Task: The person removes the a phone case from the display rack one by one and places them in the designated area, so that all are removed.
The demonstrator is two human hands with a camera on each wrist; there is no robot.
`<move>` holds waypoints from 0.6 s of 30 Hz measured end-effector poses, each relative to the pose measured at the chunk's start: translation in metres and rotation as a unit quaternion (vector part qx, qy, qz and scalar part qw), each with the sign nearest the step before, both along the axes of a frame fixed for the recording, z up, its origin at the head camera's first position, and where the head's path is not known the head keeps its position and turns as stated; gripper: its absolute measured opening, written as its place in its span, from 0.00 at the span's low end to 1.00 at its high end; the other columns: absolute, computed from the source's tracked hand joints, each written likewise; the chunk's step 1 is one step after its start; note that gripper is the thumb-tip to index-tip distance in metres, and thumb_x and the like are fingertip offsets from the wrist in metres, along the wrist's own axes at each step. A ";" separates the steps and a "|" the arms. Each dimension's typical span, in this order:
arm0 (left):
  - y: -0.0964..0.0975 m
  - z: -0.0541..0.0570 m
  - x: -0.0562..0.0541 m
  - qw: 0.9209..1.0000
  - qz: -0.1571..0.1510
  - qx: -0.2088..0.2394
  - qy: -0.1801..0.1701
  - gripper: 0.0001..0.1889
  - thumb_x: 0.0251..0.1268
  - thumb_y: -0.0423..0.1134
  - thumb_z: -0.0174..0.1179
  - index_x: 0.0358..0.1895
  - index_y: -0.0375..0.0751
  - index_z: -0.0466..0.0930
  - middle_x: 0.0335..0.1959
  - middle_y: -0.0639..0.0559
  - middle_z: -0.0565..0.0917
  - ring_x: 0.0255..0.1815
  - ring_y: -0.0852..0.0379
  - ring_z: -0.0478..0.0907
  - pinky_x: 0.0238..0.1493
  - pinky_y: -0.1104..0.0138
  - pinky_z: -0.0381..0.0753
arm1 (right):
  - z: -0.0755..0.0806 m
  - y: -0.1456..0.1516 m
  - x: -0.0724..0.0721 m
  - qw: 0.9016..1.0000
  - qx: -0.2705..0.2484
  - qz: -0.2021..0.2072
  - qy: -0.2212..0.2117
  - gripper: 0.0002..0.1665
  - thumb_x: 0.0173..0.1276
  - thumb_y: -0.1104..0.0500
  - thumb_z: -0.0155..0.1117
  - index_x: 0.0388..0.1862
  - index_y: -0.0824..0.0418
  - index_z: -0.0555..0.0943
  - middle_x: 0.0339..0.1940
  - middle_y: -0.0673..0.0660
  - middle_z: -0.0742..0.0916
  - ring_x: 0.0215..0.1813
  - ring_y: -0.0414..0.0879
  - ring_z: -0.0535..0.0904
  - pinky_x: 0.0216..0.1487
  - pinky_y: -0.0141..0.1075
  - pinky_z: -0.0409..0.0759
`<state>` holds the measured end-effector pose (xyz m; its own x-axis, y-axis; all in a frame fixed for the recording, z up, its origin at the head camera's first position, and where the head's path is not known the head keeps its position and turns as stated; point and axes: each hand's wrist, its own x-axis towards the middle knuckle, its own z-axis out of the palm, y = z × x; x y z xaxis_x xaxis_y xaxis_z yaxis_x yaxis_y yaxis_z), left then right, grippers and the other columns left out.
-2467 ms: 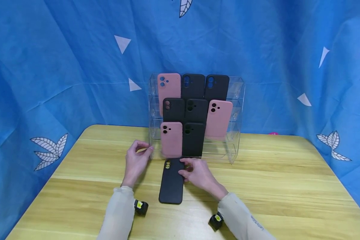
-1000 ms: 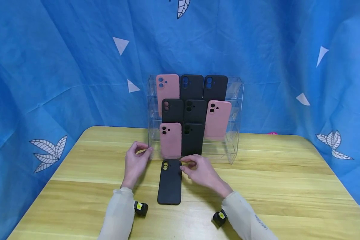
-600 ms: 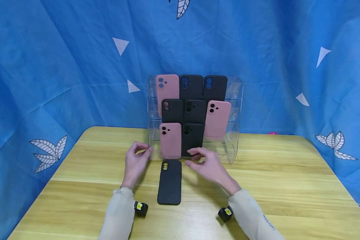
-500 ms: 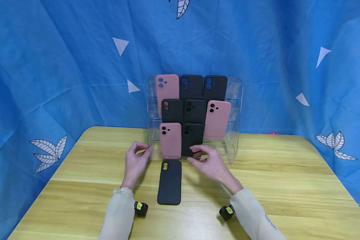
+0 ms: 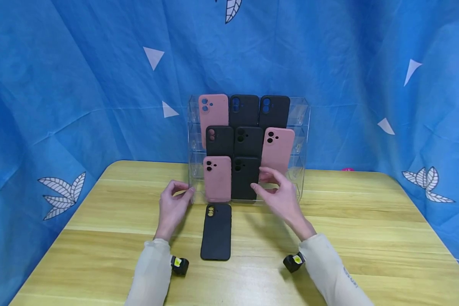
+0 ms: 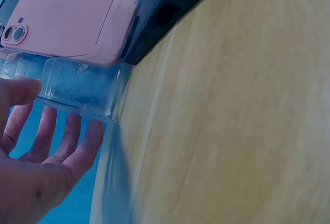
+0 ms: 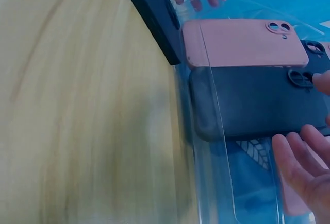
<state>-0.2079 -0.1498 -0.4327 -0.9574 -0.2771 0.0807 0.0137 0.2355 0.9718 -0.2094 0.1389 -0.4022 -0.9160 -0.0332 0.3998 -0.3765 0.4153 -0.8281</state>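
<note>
My left hand grips the lower left side of a clear tiered display rack, thumb opposite the fingers. My right hand is raised in front of the rack's lower right, beside the black phone case in the bottom tier. Its thumb is near that case's face and its fingers are relaxed, holding nothing; whether they touch the case I cannot tell. Left of that case stands a pink phone case. Another black phone case lies on the table before the rack, apart from both hands.
A pink case and two black ones stand in the tier above; the top tier has a pink case and two black cases. The wooden table extends to both sides. A blue patterned curtain hangs behind.
My right hand has left the upper right edge of the black phone case on the table and moved up and right to the rack. The left hand stays in place.
</note>
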 end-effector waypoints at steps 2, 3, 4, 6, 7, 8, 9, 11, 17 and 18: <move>0.000 0.000 0.000 1.000 0.000 0.000 -0.001 0.09 0.68 0.35 0.67 0.46 0.36 0.79 0.48 0.41 0.82 0.50 0.44 0.87 0.38 0.74 0.86 | 0.001 0.001 -0.002 1.000 0.001 -0.009 -0.004 0.27 0.63 0.59 0.77 0.62 0.59 0.82 0.47 0.61 0.88 0.51 0.54 0.86 0.48 0.45 0.90; 0.000 0.000 0.000 1.000 0.001 0.001 -0.001 0.09 0.68 0.35 0.67 0.46 0.36 0.79 0.48 0.41 0.82 0.50 0.44 0.87 0.39 0.74 0.86 | 0.001 0.001 -0.003 1.000 0.002 -0.014 -0.009 0.27 0.64 0.58 0.77 0.62 0.59 0.82 0.47 0.61 0.88 0.51 0.54 0.86 0.49 0.44 0.90; 0.000 0.000 0.000 1.000 0.001 0.000 -0.001 0.09 0.68 0.35 0.67 0.46 0.36 0.79 0.48 0.41 0.82 0.50 0.44 0.87 0.39 0.74 0.86 | 0.001 0.001 -0.004 1.000 0.003 -0.017 -0.015 0.27 0.64 0.57 0.76 0.62 0.58 0.82 0.47 0.60 0.88 0.51 0.53 0.86 0.49 0.43 0.90; -0.001 0.000 0.001 1.000 0.001 0.000 -0.002 0.09 0.68 0.35 0.67 0.45 0.36 0.79 0.48 0.41 0.83 0.50 0.43 0.87 0.39 0.74 0.86 | 0.001 0.002 -0.006 0.999 0.006 -0.021 -0.027 0.27 0.65 0.55 0.76 0.62 0.57 0.82 0.48 0.60 0.89 0.52 0.52 0.86 0.48 0.39 0.90; -0.001 0.000 0.001 1.000 0.001 0.001 -0.001 0.09 0.68 0.35 0.67 0.45 0.36 0.79 0.48 0.41 0.82 0.50 0.43 0.87 0.39 0.75 0.86 | 0.001 0.002 -0.007 0.999 0.008 -0.023 -0.031 0.27 0.65 0.54 0.76 0.62 0.56 0.82 0.48 0.59 0.89 0.52 0.52 0.86 0.48 0.36 0.89; -0.001 0.001 0.001 1.000 0.001 0.001 -0.002 0.09 0.68 0.36 0.67 0.45 0.36 0.79 0.48 0.41 0.83 0.50 0.43 0.87 0.39 0.74 0.86 | 0.001 0.002 -0.007 0.999 0.011 -0.024 -0.035 0.27 0.65 0.54 0.76 0.62 0.56 0.82 0.48 0.59 0.89 0.52 0.52 0.86 0.47 0.33 0.89; -0.001 0.001 0.001 1.000 0.001 0.001 -0.001 0.09 0.68 0.36 0.67 0.45 0.36 0.79 0.48 0.41 0.83 0.51 0.43 0.87 0.39 0.74 0.86 | 0.001 0.002 -0.008 0.999 0.014 -0.026 -0.037 0.26 0.66 0.53 0.76 0.62 0.56 0.82 0.48 0.58 0.89 0.52 0.51 0.87 0.46 0.31 0.88; 0.000 0.001 0.001 1.000 0.001 -0.001 -0.002 0.09 0.68 0.36 0.67 0.45 0.36 0.79 0.48 0.41 0.83 0.51 0.43 0.87 0.40 0.75 0.86 | 0.000 0.002 -0.009 0.999 0.020 -0.030 -0.038 0.26 0.66 0.53 0.75 0.62 0.56 0.82 0.48 0.58 0.90 0.51 0.51 0.87 0.45 0.27 0.86; -0.001 0.001 0.000 1.000 -0.001 -0.003 0.000 0.09 0.68 0.36 0.67 0.45 0.36 0.80 0.48 0.41 0.83 0.51 0.43 0.86 0.41 0.75 0.86 | -0.003 0.000 -0.013 0.998 0.017 -0.044 -0.030 0.23 0.66 0.55 0.75 0.59 0.58 0.84 0.45 0.59 0.90 0.49 0.52 0.87 0.49 0.39 0.90; -0.001 0.001 0.000 1.000 -0.001 -0.003 0.000 0.09 0.68 0.36 0.67 0.45 0.36 0.79 0.48 0.41 0.82 0.51 0.43 0.86 0.41 0.74 0.86 | -0.004 -0.001 -0.013 0.998 0.017 -0.046 -0.030 0.23 0.66 0.55 0.75 0.58 0.58 0.84 0.44 0.59 0.89 0.48 0.52 0.87 0.50 0.43 0.90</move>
<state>-0.2076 -0.1508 -0.4315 -0.9580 -0.2745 0.0825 0.0147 0.2406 0.9705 -0.2223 0.1377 -0.4058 -0.9381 0.0393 0.3442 -0.2858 0.4734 -0.8332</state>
